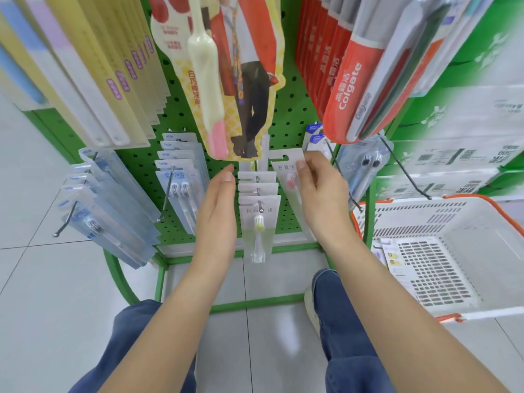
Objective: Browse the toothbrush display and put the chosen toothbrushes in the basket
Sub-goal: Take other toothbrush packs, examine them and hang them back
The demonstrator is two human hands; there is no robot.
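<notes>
Head view, looking down at the green pegboard toothbrush display rack [289, 109]. My right hand [320, 191] pinches the top edge of a clear flat packet holding a pink-bristled toothbrush [290, 177], fingers curled round its white header card; the packet hangs tilted, just right of the centre hook and clear of it. My left hand [219, 199] is released, fingers straight and together, held edge-on just left of the row of clear packets with a yellow-bristled toothbrush [258, 222] on that hook (whether it touches them I cannot tell). Red Colgate toothbrush packs [350, 89] hang above right. On the tiled floor at right stands the white plastic shopping basket with orange handles [482, 222], holding flat packets [392, 258] at its near-left corner.
</notes>
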